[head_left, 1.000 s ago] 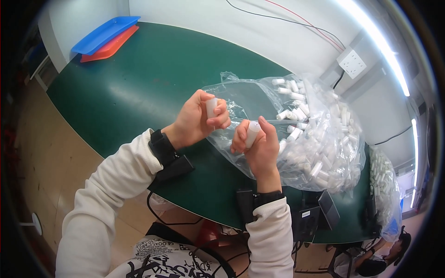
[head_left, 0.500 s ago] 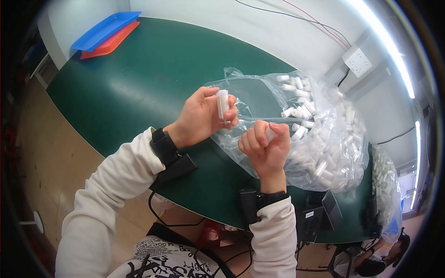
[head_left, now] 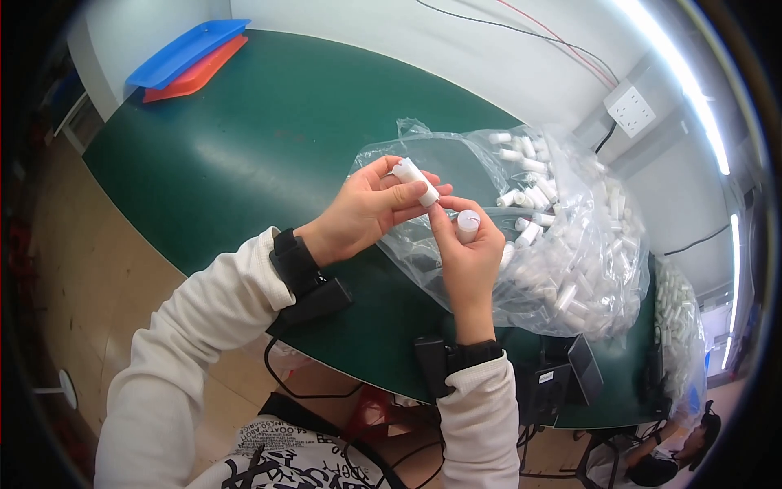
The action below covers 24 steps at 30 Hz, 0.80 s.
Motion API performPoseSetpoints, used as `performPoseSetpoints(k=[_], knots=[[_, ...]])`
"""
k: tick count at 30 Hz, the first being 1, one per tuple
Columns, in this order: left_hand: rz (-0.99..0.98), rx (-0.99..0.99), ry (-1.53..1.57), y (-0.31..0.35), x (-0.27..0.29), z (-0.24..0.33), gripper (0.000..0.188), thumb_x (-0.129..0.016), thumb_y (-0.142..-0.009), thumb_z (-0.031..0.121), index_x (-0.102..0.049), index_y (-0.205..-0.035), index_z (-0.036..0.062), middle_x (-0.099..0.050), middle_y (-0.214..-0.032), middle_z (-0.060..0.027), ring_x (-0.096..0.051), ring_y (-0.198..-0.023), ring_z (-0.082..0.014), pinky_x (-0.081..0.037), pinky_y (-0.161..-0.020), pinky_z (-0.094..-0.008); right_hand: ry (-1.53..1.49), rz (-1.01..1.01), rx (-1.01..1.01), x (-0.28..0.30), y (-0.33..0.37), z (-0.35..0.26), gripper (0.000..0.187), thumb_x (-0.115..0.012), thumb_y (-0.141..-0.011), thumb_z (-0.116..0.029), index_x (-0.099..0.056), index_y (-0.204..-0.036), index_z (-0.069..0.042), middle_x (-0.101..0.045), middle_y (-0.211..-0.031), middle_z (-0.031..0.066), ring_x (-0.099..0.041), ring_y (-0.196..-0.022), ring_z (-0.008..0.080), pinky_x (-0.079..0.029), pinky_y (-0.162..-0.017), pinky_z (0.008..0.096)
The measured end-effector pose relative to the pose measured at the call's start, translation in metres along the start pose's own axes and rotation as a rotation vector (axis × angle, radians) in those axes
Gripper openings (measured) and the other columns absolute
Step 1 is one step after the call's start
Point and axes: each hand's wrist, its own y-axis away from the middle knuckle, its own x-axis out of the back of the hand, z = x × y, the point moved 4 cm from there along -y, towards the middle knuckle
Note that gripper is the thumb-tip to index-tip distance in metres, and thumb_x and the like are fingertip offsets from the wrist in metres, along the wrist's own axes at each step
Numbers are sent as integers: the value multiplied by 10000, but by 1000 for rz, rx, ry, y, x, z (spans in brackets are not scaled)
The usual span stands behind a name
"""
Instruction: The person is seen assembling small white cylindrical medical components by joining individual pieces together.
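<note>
My left hand (head_left: 352, 213) is closed on a small white cylinder (head_left: 414, 178), with the thumb laid across it and the fingers behind. The cylinder tilts, its upper end toward the left. Tucked in my right hand (head_left: 472, 273) is a second white cylinder (head_left: 467, 220), its round end facing up. The thumb and index finger of that hand meet at the lower end of the first cylinder; a thin reddish bit shows there, too small to make out. Just beyond both hands a clear plastic bag (head_left: 456, 156) lies spread, with many similar white cylinders (head_left: 533, 196) inside.
The green table (head_left: 244, 155) carries stacked blue (head_left: 191, 53) and red trays (head_left: 195, 80) at the far left. Black devices (head_left: 562, 375) sit by the near edge. A second filled bag (head_left: 674, 326) lies at right, near another person (head_left: 688, 448). A socket box (head_left: 631, 110) hangs on the wall.
My right hand has opened from a fist into a pinch and moved up against the left hand's cylinder. That cylinder has turned from upright to slanted, and my left thumb now presses on it.
</note>
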Motion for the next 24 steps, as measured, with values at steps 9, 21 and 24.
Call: performPoseSetpoints(k=[9,21,24], knots=[[21,-49,-47,-3,4,-10,216,-537,-892,131,-457,-1062,23,-541,-1077,-83,-515,-1104,-236,-412,-971,-369,-268,41,-44,-4,-1,8,60,-649,-808,-65,-643,-822,-7,-497,-601,-83,-396,-535,-25,-258,-453,142],[82,-92,-293,11,4,7,333,-497,-880,89,-400,-1187,5,-555,-1097,-142,-555,-955,-171,-459,-831,-314,-1018,-461,-434,-23,8,14,574,-399,-649,-3,-255,-1201,-59,-443,-706,96,-354,-525,141,-326,-509,271],[55,-101,-333,16,-3,3,346,-518,-891,134,-399,-1196,22,-574,-1022,-110,-567,-837,-118,-461,-743,-252,-971,-511,-400,-21,13,6,682,-401,-646,6,-148,-1275,-72,-434,-709,101,-362,-545,136,-317,-509,268]])
